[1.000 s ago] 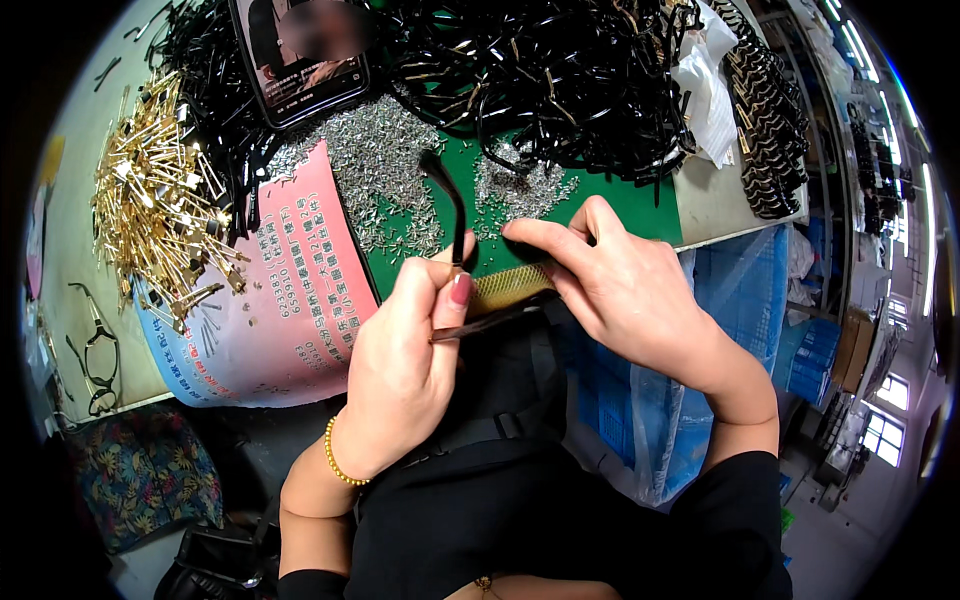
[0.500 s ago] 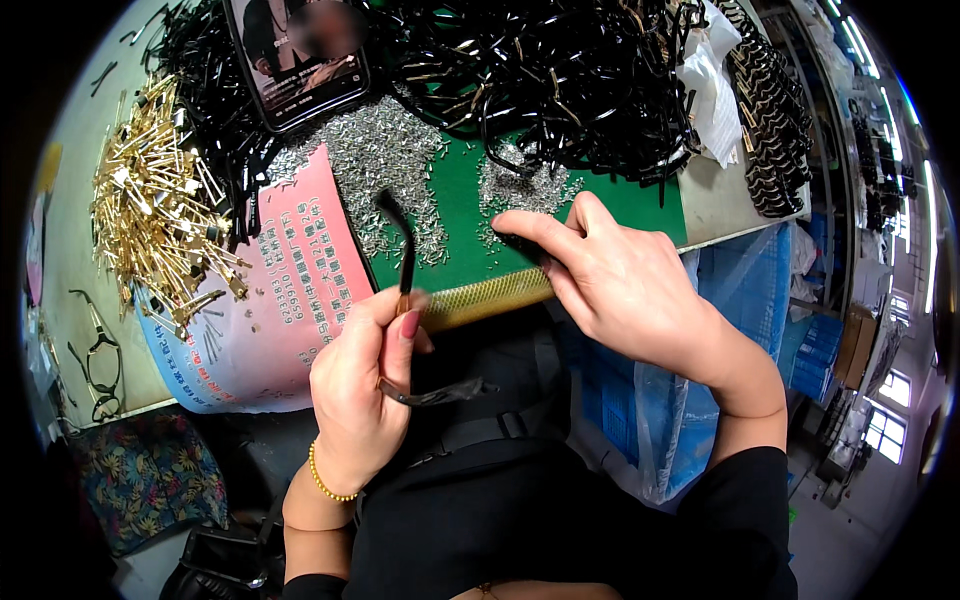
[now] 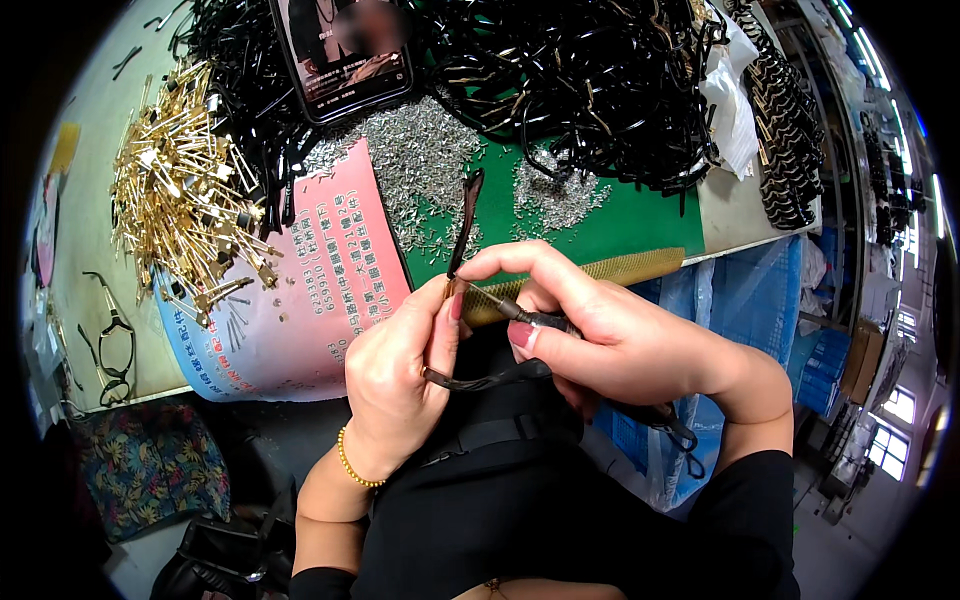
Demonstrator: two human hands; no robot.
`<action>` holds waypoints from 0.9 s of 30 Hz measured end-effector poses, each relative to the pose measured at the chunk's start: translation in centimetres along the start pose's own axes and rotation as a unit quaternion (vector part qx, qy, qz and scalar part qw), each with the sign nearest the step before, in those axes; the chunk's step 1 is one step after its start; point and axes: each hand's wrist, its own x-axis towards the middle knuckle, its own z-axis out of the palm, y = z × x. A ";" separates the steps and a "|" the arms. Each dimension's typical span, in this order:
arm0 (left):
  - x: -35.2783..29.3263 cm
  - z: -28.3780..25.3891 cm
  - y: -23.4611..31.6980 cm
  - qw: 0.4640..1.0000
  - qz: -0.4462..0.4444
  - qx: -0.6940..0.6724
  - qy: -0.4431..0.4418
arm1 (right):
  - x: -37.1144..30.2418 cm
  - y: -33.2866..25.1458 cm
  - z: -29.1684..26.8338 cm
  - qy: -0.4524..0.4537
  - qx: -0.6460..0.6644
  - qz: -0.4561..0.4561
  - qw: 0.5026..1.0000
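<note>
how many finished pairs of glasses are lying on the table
1: a dark-framed pair of glasses lies at the table's left edge, beside the pile of gold metal parts. The black heap at the back is loose temple arms; more could be buried there.

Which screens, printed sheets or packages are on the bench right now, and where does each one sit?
Phone: top centre, lying among black parts, dark rectangle, screen lit.
Pink printed sheet: left of the green mat, under the left hand, pink with a blue lower edge.
White plastic bag: upper right, crumpled beside the black pile.
</note>
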 end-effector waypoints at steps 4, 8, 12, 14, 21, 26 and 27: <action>0.2 0.1 0.0 0.998 0.044 0.030 0.017 | -0.1 -0.2 0.0 0.003 -0.004 0.003 1.000; 0.0 0.4 -0.1 0.997 0.050 0.062 0.016 | -0.2 0.0 -0.1 0.005 -0.005 -0.003 1.000; -0.1 0.4 0.0 0.995 0.052 0.079 0.013 | -0.3 0.0 -0.2 -0.002 0.008 0.009 1.000; -0.1 0.4 -0.1 0.992 0.068 0.104 0.012 | -0.3 0.6 -0.4 -0.006 0.021 0.003 1.000; 0.0 1.2 -1.4 0.966 0.199 0.155 0.061 | -0.4 1.8 -0.4 -0.005 0.114 0.003 0.993; 0.2 -0.1 -0.7 0.958 0.175 0.210 0.088 | -1.3 3.2 0.1 0.184 -0.371 -0.199 0.888; -0.4 -1.0 -1.5 0.963 0.107 0.222 0.110 | -1.7 2.6 -0.6 0.205 -0.433 -0.194 0.856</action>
